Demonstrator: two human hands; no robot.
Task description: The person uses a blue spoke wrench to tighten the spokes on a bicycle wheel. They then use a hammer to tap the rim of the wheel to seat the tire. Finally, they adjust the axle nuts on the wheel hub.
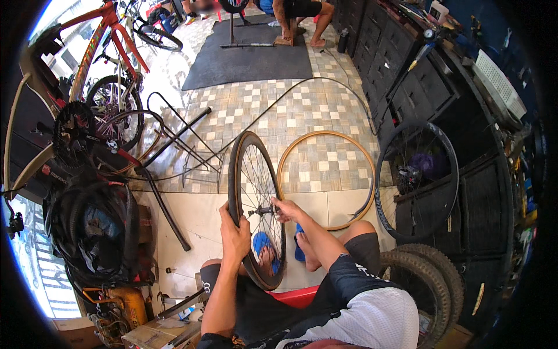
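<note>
A bicycle wheel [235, 180] with a dark tyre and thin spokes stands upright, tilted, in front of my lap. My left hand [235, 237] is closed around the left side of its tyre and rim. At the wheel's middle, my right hand [286, 210] pinches the end of the hub [264, 210]; the fingertips are partly hidden. A loose tan-edged tyre [373, 168] lies on the floor just beyond my right hand. My feet, in blue slippers [300, 247], rest below, one seen through the spokes.
Another wheel [381, 192] leans against black drawers [401, 64] on the right, with knobby tyres [447, 279] nearer me. Bicycle frames [110, 23] and a black bag-like heap [87, 227] crowd the left. A hose [279, 100] crosses the tiles. Another person [285, 20] works beyond a dark mat [250, 67].
</note>
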